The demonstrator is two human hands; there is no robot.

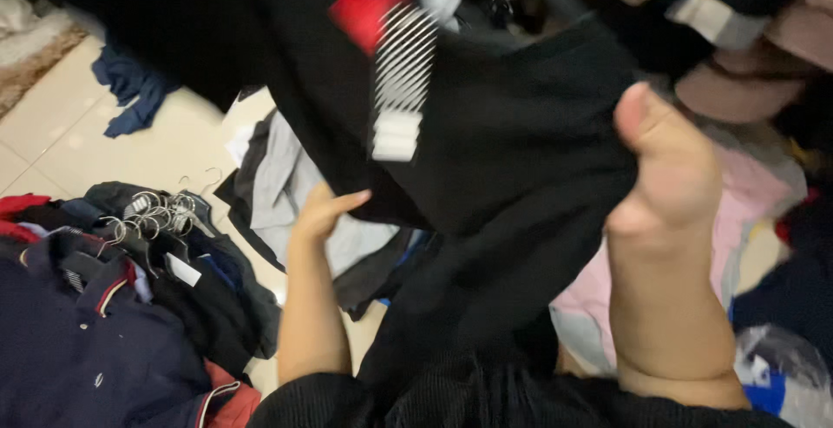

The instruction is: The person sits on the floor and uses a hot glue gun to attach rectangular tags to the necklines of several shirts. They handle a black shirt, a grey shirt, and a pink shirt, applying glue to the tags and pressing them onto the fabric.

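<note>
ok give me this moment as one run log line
left hand: grips black garment edge | right hand: grips black garment | nearby: hangers on clothes pile, tile floor

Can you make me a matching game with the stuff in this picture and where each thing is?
Things:
1. black garment
2. wire hangers
3. blue cloth
4. pink garment

Places:
A. alone on the tiled floor, upper left
B. held up by both hands
C. on the clothes pile, lower left
D. behind the right hand

Pairs: 1-B, 2-C, 3-A, 4-D
</note>
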